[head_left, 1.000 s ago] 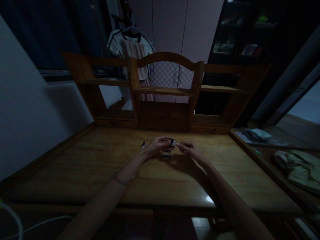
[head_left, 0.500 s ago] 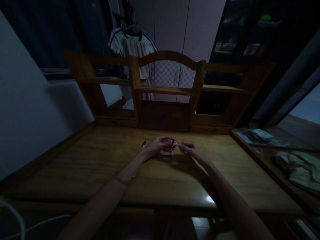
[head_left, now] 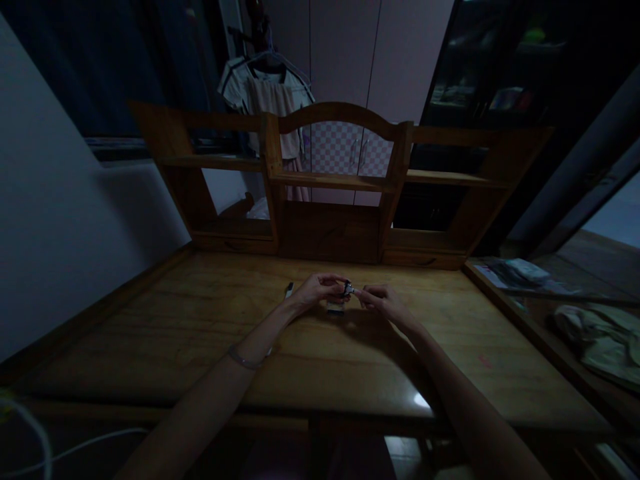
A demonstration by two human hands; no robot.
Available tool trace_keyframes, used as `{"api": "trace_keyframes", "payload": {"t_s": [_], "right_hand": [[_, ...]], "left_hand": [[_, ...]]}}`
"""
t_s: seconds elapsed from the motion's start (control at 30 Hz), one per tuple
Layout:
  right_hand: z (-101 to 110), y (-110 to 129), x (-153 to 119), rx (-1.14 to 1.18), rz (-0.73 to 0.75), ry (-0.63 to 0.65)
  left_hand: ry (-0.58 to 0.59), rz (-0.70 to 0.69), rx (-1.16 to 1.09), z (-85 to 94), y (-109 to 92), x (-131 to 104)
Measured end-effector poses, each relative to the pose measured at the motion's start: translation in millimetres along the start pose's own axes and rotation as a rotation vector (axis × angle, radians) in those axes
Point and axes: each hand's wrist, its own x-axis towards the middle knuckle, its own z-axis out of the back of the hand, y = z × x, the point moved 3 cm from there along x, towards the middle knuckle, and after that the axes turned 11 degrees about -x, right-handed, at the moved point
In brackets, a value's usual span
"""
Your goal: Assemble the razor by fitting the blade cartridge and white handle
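Observation:
Over the middle of the wooden desk, my left hand (head_left: 319, 289) is closed on a small dark and silvery object (head_left: 348, 289), too small to name. My right hand (head_left: 381, 298) is closed at that object's right side, its fingertips pinched where a thin pale part meets them. Just below my left fingers lies a small flat item (head_left: 335, 309) with a dark lower edge, partly hidden by the hand. A thin item with a dark end (head_left: 289, 287) sits left of my left hand, partly covered by the forearm.
A wooden shelf unit (head_left: 330, 180) rises along the back of the desk (head_left: 165, 320). Folded cloth (head_left: 600, 333) and papers lie on a lower surface at the right. A white cable (head_left: 95, 443) hangs at the lower left.
The view has shifted very slightly. Both hands stay in nearly the same place around the small object.

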Motion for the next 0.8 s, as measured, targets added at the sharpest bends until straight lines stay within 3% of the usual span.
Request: {"api": "trace_keyframes", "payload": {"t_s": [0.23,0.5,0.8], "right_hand": [[-0.3,-0.7,0.9,-0.020,-0.011,0.018],[2.1,-6.5,1.6,0.002,-0.043,0.116],[6.2,-3.9,-2.0,-0.015,-0.063,0.093]], "left_hand": [[-0.047,0.000,0.018,-1.9,-1.9,-1.4],[-0.016,-0.005,0.075,-3.4,-0.7,0.9],[-0.007,0.009,0.057,-7.9,-3.0,-3.1]]}}
